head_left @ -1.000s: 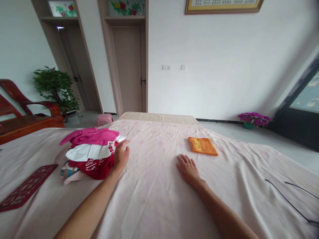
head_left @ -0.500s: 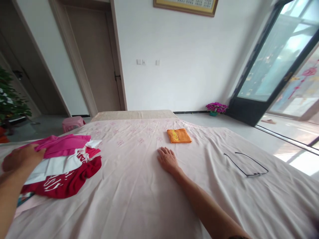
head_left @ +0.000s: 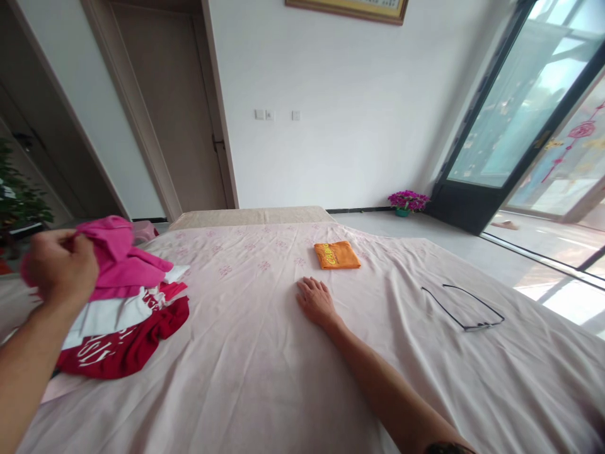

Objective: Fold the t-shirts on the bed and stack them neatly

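Observation:
At the left, my left hand (head_left: 63, 265) is closed on a bright pink garment (head_left: 116, 258), part of which is raised off a pile of clothes. Under it in the pile lie a white garment (head_left: 106, 315) and a dark red garment with white letters (head_left: 127, 356). My right hand (head_left: 317, 302) lies flat on the pale pink sheet (head_left: 246, 353), fingers stretched out, holding nothing. Just beyond that hand rests a folded orange cloth (head_left: 337, 255) with yellow lettering.
Black-framed glasses (head_left: 466, 309) lie on the sheet at the right. A pink stool (head_left: 145, 231) is partly hidden behind the raised garment. Purple flowers in a green pot (head_left: 407, 202) stand on the floor by the glass door (head_left: 496, 126). A leafy plant (head_left: 21, 189) is at far left.
My left hand has risen from the pile, lifting part of the pink garment with it. My right hand stays flat in the same place. The view has shifted slightly.

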Motion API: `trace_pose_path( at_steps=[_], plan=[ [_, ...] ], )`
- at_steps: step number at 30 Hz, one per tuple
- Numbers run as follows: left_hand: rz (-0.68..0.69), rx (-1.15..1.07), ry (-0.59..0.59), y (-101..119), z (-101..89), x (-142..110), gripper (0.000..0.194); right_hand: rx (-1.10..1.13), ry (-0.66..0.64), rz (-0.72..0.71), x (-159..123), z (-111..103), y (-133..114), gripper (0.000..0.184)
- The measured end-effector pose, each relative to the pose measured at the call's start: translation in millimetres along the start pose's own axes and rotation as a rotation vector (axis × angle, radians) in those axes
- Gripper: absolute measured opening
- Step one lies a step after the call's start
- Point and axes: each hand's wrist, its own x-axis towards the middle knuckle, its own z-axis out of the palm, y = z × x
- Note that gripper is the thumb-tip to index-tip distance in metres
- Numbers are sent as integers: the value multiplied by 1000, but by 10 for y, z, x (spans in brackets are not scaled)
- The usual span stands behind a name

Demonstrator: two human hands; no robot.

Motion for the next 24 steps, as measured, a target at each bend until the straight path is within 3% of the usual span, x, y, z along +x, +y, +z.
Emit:
trace_pose_path(
  at_steps=[1,2,4,5,7,12,16,20,24],
  plan=[
    [15,-46,-18,198,-11,-101,39,2,2,-2,0,1,5,46],
    [95,-141,-111,382,-17,-222,40,4,3,-2,1,2,10,46],
    [210,-389,-470,665,-3,-503,45,8,2,1,4,1,19,46],
    [233,-470,-606,746,22,-647,46,11,-1,0,6,1,24,46],
    [248,-453,-741,775,123,-910,43,16,-1,-2,13,6,32,44],
    [242,-273,-791,302,597,-1383,36,23,13,-3,33,41,50,41],
    [355,-63,-734,-96,905,-1722,40,29,27,-4,43,52,49,40],
    [362,171,-647,-225,1004,-2022,42,66,52,-23,28,-9,35,38],
    [367,213,-569,-218,996,-2140,38,171,54,-148,-18,-132,13,40]
  ],
)
